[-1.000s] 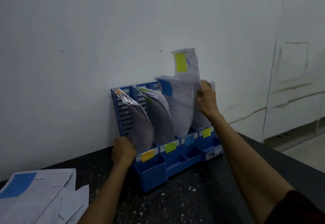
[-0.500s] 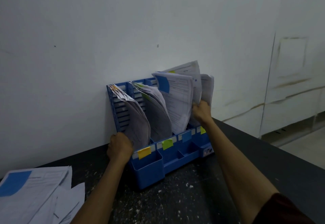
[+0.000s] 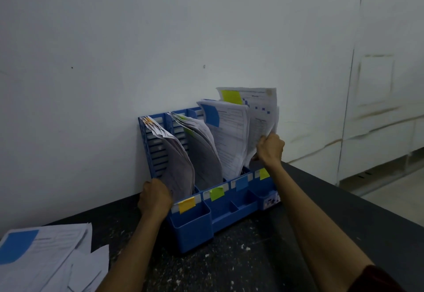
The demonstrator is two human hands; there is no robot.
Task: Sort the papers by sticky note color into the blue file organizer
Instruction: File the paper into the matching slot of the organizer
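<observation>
The sheet [image 3: 260, 119] with the yellow note [image 3: 231, 97] stands in the rightmost slot of the blue organizer [image 3: 195, 229]. The note now shows in full above the neighbouring sheaf, where half a second ago only a sliver of it peeked out from behind. The right hand [image 3: 269, 148] still grips that sheet low on its right edge; it is seen from the back with the fingers curled round the paper, so the fingertips are hidden. The left hand [image 3: 154, 198] has stayed at the organizer's left front corner, fingers curled against its side wall. The organizer has four slots, each marked on the front rail by a tab: orange [image 3: 187, 204], green [image 3: 216, 193], blue [image 3: 241, 182] and yellow [image 3: 264, 173]. The two left sheaves [image 3: 179, 167] bow forward, and the third sheaf [image 3: 231, 140] carries a blue note at its top corner. The organizer sits on a dark speckled counter [image 3: 252, 257], its back against a white wall [image 3: 114, 62]. Well apart at the lower left lies a loose pile of papers [image 3: 52, 252], the top one bearing a blue note.
</observation>
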